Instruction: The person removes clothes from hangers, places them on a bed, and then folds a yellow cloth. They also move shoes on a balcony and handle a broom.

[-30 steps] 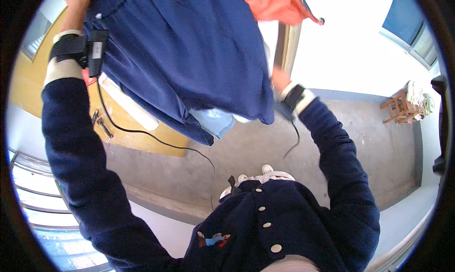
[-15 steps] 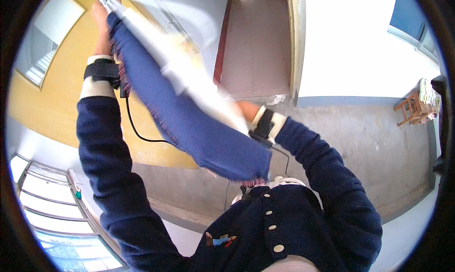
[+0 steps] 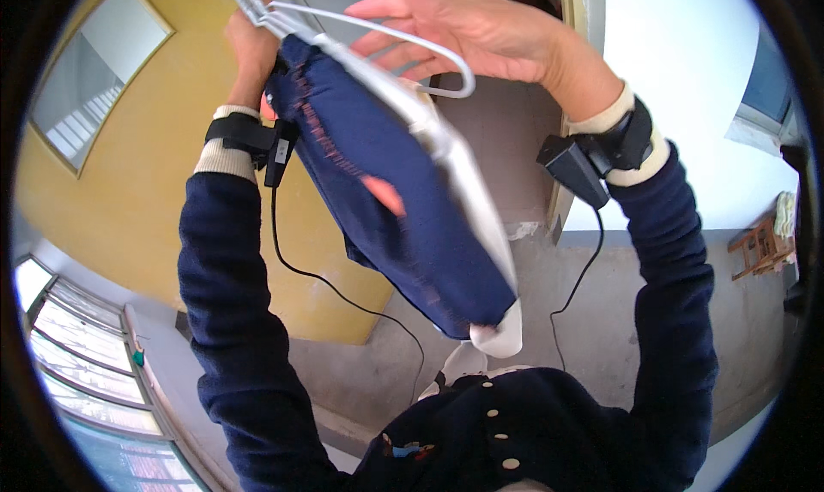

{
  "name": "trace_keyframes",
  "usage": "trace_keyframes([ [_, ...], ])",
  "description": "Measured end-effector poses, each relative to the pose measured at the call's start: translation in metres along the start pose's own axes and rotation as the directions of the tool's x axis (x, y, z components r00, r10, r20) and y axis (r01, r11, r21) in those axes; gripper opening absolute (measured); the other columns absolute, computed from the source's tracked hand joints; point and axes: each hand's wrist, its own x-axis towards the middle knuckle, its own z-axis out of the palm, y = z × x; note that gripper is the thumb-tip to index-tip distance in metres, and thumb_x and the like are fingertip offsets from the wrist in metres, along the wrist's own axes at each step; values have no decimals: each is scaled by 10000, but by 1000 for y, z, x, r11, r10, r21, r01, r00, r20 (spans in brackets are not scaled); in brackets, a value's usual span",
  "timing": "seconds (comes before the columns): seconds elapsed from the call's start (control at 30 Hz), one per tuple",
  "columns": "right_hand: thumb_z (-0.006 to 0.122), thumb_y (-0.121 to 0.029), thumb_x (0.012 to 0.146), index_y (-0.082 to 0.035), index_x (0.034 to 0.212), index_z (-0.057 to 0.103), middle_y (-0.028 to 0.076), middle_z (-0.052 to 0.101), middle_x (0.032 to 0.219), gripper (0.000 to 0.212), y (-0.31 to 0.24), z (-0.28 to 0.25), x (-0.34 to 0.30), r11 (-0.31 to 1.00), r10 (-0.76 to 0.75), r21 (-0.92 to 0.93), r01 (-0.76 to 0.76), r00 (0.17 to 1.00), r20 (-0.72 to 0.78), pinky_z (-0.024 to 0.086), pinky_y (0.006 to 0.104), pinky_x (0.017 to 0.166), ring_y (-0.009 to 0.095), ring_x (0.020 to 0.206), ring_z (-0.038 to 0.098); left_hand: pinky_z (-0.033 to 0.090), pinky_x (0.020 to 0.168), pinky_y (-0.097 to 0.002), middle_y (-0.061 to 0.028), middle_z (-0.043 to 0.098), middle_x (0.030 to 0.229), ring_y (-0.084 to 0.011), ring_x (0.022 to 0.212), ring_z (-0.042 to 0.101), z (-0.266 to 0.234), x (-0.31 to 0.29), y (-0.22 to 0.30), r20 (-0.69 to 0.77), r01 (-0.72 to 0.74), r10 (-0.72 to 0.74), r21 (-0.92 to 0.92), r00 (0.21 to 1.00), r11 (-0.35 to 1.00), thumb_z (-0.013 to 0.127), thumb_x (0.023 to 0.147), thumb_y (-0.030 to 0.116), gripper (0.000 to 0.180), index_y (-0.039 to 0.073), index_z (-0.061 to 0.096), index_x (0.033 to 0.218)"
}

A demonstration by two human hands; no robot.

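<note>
High on the left, my left hand (image 3: 251, 48) is closed round the upper ends of several white hangers (image 3: 468, 76). A navy garment (image 3: 395, 200) with reddish seam stitching and a coral patch slants down from them toward my body. Behind its right side a white garment or white item (image 3: 476, 200) shows in part, slightly blurred. My right hand (image 3: 481, 33) is open with fingers spread, behind the rounded end of one bare hanger arm. Whether the fingers touch that hanger I cannot tell.
A yellow wall or door panel (image 3: 129, 209) with a window stands at left, and a barred window (image 3: 86, 346) sits lower left. Ahead lies a doorway (image 3: 502, 149). A wooden stool (image 3: 760, 247) with cloth on it stands far right. Cables (image 3: 322, 279) hang from both wrist straps.
My right hand has moved up from the garments' lower part to beside the hanger end, fingers now spread. The garments have swung and turned, showing the coral patch. My left hand keeps its grip.
</note>
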Motion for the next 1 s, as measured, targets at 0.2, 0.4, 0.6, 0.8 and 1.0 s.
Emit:
trace_keyframes([
  [0.2,671,-292,712,22,979,546,190,599,914,431,-30,24,7,545,68,-785,-295,949,-309,462,390,689,276,837,589,470,685,-404,-230,625,829,-361,832,612,54,11,12,-12,-36,37,70,999,997,568,798,414,396,41,652,901],
  [0.4,548,-100,717,25,861,551,227,618,784,191,14,82,84,-268,-257,-790,-551,831,-493,483,440,698,360,813,614,461,631,-441,-271,595,758,-413,802,594,10,3,-41,36,25,-22,-92,999,995,575,809,323,352,-25,622,801],
  [0.6,565,-109,730,-37,869,528,173,618,749,161,33,36,55,-216,-499,-715,-665,704,-505,477,444,659,342,754,614,448,681,-478,-278,582,788,-444,825,562,67,22,-32,-32,-10,13,109,999,994,547,761,193,228,-28,599,783],
  [0.8,540,-82,709,-59,793,550,125,610,696,87,51,-12,56,-250,-741,-658,-711,578,-342,489,401,555,288,646,627,450,755,-459,-241,620,883,-426,890,575,84,40,-33,67,-57,43,221,997,974,504,733,649,637,61,662,921],
  [1.0,635,-157,643,-110,810,603,81,628,758,177,32,-32,35,-211,-792,-697,-685,538,-289,459,405,617,259,721,626,473,723,-446,-202,634,856,-394,865,594,68,40,11,141,15,-49,234,989,972,558,757,466,364,150,669,898],
])
